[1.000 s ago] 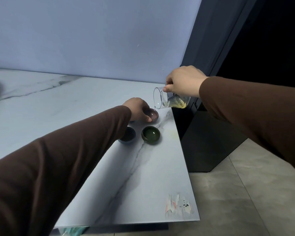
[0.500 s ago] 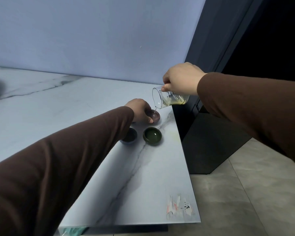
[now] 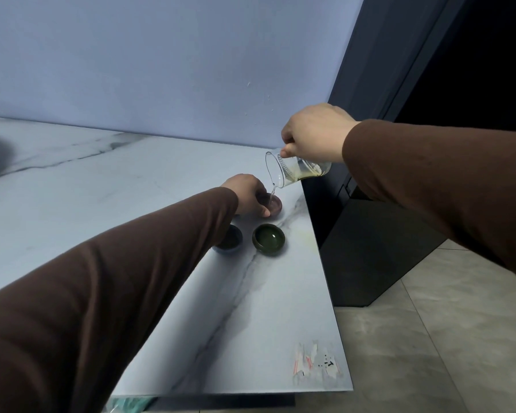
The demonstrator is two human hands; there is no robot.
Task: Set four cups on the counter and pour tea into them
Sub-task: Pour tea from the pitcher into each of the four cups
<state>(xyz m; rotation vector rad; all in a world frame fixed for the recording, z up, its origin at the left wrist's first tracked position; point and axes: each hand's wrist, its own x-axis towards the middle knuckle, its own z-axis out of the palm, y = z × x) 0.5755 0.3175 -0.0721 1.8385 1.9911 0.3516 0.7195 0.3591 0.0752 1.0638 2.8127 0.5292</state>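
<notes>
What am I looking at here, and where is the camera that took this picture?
There is no machine: a person wears a camera on the head, looking forward and down, so you see their own two arms in brown sleeves. The right hand has its grip on a tilted glass pitcher and pours a thin stream of pale tea into a small reddish cup. The left hand steadies that cup. Nearer the camera on the marble counter sit a green cup, apparently already filled, and a bluish cup half hidden by the left sleeve. A fourth cup is not visible.
</notes>
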